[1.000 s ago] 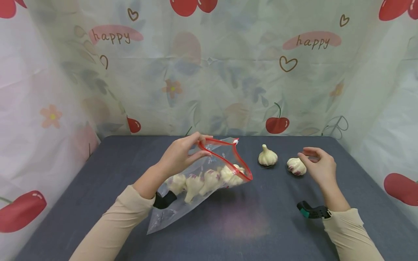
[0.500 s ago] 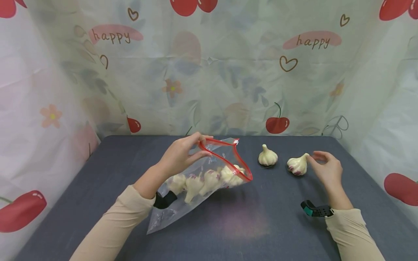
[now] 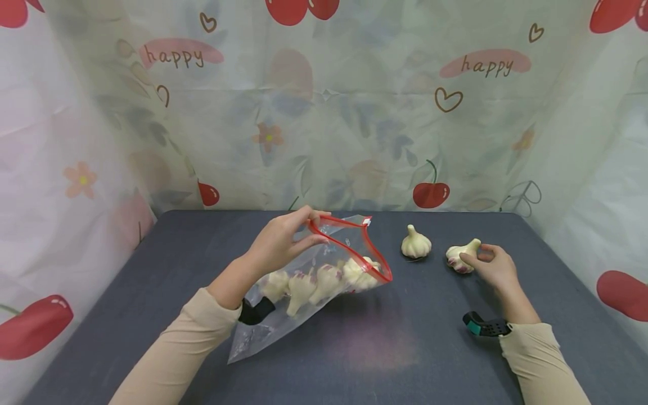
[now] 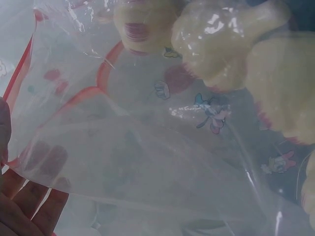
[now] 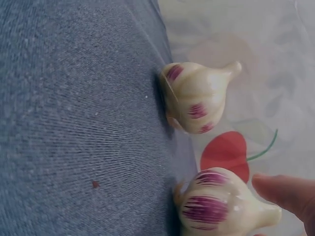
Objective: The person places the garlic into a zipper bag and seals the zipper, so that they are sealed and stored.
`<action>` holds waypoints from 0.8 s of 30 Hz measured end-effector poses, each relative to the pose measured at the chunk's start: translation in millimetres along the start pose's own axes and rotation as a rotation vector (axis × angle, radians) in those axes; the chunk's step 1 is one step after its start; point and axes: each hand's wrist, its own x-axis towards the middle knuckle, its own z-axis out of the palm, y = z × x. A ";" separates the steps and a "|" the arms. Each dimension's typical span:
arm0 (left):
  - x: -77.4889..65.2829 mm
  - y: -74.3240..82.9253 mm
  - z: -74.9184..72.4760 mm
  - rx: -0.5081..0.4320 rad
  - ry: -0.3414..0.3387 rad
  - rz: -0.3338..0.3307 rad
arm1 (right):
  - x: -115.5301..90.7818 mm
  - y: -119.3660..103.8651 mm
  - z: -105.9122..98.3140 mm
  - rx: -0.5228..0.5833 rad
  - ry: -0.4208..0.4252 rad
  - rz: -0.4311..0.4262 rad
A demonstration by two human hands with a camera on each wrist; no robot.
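Note:
My left hand [image 3: 283,239] pinches the red-edged mouth of a clear zip bag [image 3: 298,320] between thumb and fingers, and the mouth gapes to the right. Inside the bag lie several garlic bulbs [image 3: 301,288], which also show through the plastic in the left wrist view. My right hand [image 3: 498,270] is at a garlic bulb [image 3: 458,257] on the table, thumb on the near side and fingers by its stem. In the right wrist view the thumb [image 5: 283,191] is beside that bulb's neck, and firm contact is not plain. A second loose bulb [image 3: 416,243] sits upright to its left.
The dark table [image 3: 385,349] ends at a patterned curtain [image 3: 324,112] behind, with more curtain at both sides. A white slider [image 3: 367,221] sits at the far corner of the bag's mouth. Each wrist wears a black strap.
My right hand drew back to the right of the bulb, then came in again to the left around its stem. The left hand and bag have stayed nearly still.

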 end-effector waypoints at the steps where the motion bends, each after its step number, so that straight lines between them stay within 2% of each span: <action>1: -0.1 0.1 0.0 0.001 0.000 0.000 | 0.6 0.3 0.9 0.000 -0.004 0.002; 24: -0.5 -1.3 0.7 -0.010 -0.015 -0.010 | 9.5 7.0 12.5 0.001 -0.062 0.029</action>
